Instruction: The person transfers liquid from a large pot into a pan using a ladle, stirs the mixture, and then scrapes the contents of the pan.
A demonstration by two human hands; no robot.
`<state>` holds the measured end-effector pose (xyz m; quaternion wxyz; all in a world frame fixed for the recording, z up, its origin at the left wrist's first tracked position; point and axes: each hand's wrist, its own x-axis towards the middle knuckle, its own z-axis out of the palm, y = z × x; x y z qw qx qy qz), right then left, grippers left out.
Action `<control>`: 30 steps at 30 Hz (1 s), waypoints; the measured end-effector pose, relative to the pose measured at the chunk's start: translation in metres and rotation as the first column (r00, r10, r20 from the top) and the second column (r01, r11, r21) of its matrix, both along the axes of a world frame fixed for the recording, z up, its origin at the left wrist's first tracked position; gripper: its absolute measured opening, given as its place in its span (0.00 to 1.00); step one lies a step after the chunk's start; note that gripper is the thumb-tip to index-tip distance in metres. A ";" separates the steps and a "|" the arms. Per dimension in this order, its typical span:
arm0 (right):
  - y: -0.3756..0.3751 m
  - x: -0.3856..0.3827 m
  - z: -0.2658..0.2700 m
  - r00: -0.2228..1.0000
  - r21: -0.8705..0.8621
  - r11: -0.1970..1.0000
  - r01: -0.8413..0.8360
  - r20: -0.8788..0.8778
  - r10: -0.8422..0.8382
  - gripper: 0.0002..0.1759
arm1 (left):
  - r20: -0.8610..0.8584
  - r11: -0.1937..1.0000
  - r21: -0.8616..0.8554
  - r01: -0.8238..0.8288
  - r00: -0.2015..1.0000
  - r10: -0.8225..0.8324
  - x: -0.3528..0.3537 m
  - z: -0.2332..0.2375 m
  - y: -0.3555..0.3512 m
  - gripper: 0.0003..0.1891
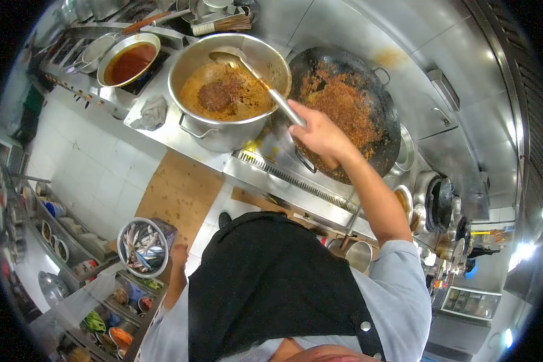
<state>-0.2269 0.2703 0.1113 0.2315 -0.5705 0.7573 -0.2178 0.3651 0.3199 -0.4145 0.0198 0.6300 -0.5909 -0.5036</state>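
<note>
Right hand (321, 136) is wrapped tight around the end of a long steel ladle (265, 87), fist closed on the handle, arm stretched out over the stove. The ladle's long axis runs on a diagonal: handle end down at the hand by the near right, bowl end pointing up and away to the far left, where it sits inside the big steel pot (217, 136), just over the orange-brown sauce with a darker clump in the middle. Left hand (178, 252) hangs down by the hip, and honestly I can't tell whether it's open or curled, the fisheye squashes it too much. It's just beside a round steel bowl (122, 238) full of small silvery fish. Right next to the pot, touching or nearly so, there's a black wok (320, 60) loaded with reddish-brown fried paste. Further left on the steel counter (181, 136) lies a crumpled grey rag (152, 112), and beyond that a pan (105, 66) of dark red liquid.
</note>
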 end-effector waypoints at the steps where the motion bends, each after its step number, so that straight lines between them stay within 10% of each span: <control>1: -0.004 -0.009 -0.001 0.992 -0.046 0.998 -0.032 -0.120 0.027 0.38 | 0.002 0.998 0.065 0.008 1.000 -0.009 0.006 -0.002 0.006 0.08; 4: -0.038 -0.038 0.027 0.941 0.111 0.994 0.016 -0.337 0.023 0.33 | 0.061 0.958 -0.090 0.271 0.962 -0.266 0.014 -0.027 -0.006 0.10; 6: -0.059 -0.033 0.036 0.888 0.191 0.981 0.032 -0.455 0.059 0.28 | 0.361 0.642 -0.504 0.578 0.816 -0.451 -0.004 -0.034 -0.014 0.11; 8: -0.075 -0.014 0.032 0.805 0.258 0.965 0.056 -0.583 0.109 0.27 | 0.016 0.969 -0.138 0.204 0.979 -0.204 -0.030 -0.027 -0.047 0.10; 9: -0.081 -0.010 0.025 0.799 0.297 0.954 0.046 -0.584 0.143 0.26 | -0.183 0.978 0.105 -0.179 0.963 0.196 -0.048 -0.020 -0.056 0.10; 12: -0.084 0.013 0.037 0.768 0.450 0.893 -0.002 -0.571 0.290 0.23 | -0.335 0.909 0.069 -0.410 0.849 0.409 -0.097 0.014 -0.074 0.13; 20: -0.038 0.017 0.138 0.595 0.521 0.852 0.056 -0.703 0.391 0.20 | -0.094 0.952 -0.105 -0.288 0.956 0.279 -0.053 0.042 -0.016 0.17; 21: -0.034 0.017 0.148 0.556 0.517 0.852 0.082 -0.733 0.391 0.20 | -0.134 0.942 0.069 -0.329 0.932 0.335 -0.019 -0.058 0.012 0.14; 22: -0.031 0.018 0.155 0.552 0.525 0.848 0.080 -0.732 0.401 0.19 | -0.146 0.902 0.237 -0.360 0.905 0.399 -0.015 -0.047 0.020 0.13; 23: -0.029 0.020 0.159 0.549 0.531 0.843 0.078 -0.729 0.408 0.18 | 0.094 0.981 -0.075 0.181 0.980 -0.173 0.001 -0.041 0.034 0.12; 24: -0.028 0.020 0.163 0.547 0.537 0.840 0.077 -0.727 0.415 0.17 | 0.528 0.693 -0.321 0.645 0.730 -0.435 0.015 -0.030 0.048 0.12; 25: -0.027 0.016 0.166 0.603 0.483 0.874 -0.048 -0.684 0.411 0.17 | 0.259 0.967 0.127 0.223 0.933 -0.249 0.029 -0.046 0.057 0.11; 26: -0.026 0.010 0.167 0.656 0.414 0.895 -0.166 -0.632 0.414 0.17 | 0.347 0.827 0.470 -0.308 0.926 0.148 0.033 -0.028 0.061 0.11; 27: -0.026 0.004 0.167 0.701 0.330 0.903 -0.277 -0.573 0.424 0.17 | 0.225 0.916 0.389 0.099 0.954 -0.199 0.044 -0.040 0.064 0.12; 29: -0.038 -0.012 0.154 0.826 0.260 0.882 -0.393 -0.323 0.463 0.18 | 0.423 0.588 -0.103 0.803 0.570 -0.704 0.050 -0.022 0.061 0.15; 30: -0.043 -0.019 0.143 0.857 0.212 0.871 -0.443 -0.184 0.481 0.18 | 0.149 0.928 0.265 0.263 0.939 -0.309 0.043 -0.029 0.060 0.14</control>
